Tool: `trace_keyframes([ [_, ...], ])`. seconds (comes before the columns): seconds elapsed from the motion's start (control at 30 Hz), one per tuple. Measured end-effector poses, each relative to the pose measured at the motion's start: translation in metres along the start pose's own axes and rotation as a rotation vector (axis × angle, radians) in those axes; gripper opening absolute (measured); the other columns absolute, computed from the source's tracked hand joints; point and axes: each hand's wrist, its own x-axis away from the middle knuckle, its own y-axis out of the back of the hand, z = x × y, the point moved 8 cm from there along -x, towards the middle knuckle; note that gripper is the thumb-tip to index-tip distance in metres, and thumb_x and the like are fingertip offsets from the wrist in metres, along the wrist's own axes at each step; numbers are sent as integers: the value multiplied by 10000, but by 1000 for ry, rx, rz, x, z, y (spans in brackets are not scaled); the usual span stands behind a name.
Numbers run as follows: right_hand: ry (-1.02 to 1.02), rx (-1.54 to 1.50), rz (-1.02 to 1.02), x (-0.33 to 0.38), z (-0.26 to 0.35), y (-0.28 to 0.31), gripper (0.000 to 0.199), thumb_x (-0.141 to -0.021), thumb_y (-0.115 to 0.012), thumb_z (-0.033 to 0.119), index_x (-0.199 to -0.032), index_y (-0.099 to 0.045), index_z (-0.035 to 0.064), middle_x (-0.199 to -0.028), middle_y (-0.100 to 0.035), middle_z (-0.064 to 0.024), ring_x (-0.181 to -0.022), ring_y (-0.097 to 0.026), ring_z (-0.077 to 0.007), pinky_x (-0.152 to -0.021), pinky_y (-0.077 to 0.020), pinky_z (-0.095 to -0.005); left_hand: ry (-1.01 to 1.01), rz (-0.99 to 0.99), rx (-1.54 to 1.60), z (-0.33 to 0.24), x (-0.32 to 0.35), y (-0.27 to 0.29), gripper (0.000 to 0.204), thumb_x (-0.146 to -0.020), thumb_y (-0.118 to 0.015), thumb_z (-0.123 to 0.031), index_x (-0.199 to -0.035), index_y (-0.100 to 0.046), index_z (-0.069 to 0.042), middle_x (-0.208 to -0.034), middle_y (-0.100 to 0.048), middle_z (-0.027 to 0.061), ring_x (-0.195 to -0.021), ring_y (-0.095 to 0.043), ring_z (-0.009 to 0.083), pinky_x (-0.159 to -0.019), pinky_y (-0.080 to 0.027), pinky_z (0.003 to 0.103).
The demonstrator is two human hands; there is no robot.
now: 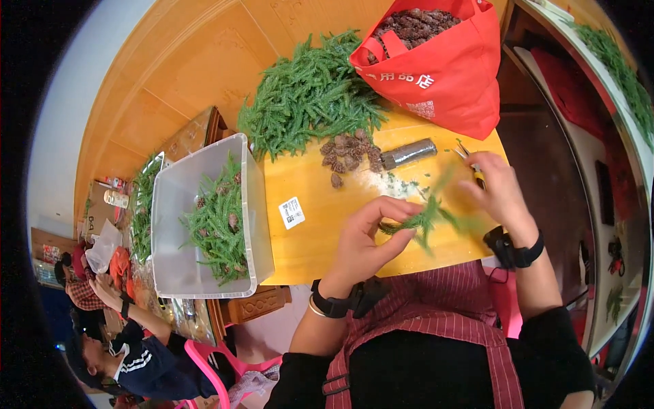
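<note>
Left hand (373,237) is pinching a pine sprig (428,222) above the yellow bench (306,253)!
The right hand (503,194) is hovering half-curled and blurred by yellow-handled pliers (479,178), its hold impossible to tell; pinecones (351,152) are lying farther back.

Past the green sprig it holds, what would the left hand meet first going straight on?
Probably the right hand, in line beyond the green sprig, though depth is unclear.
</note>
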Motion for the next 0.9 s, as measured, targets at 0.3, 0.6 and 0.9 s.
trace_keyframes([
  [0.3, -236, 176, 118, 28, -69, -15, 479, -632, -660, 95, -1068, -468, 49, -1009, -500, -170, -946, -489, -352, -791, -419, -410, 357, -170, 245, 30, 5, 13, 138, -796, -550, 25, -931, -524, 11, -894, -584, 63, -799, -572, 130, -731, -452, 236],
  [0.6, -453, -930, 77, 49, -34, -9, 145, -800, -528, 169, -788, -542, 25, -636, -543, 12, -526, -400, -31, -497, -321, -181, 335, -289, 133, 34, 10, 26, 134, -791, -595, -21, -911, -542, 5, -860, -570, 19, -784, -531, 70, -703, -424, 193],
  [0.9, -308, -741, 442, 51, 52, -14, 186, -806, -599, 192, -778, -589, 9, -587, -534, 1, -559, -489, -46, -515, -392, -203, 280, -404, 10, 25, 11, 33, 91, -774, -604, -28, -839, -554, 11, -782, -577, 6, -715, -522, 50, -640, -417, 178],
])
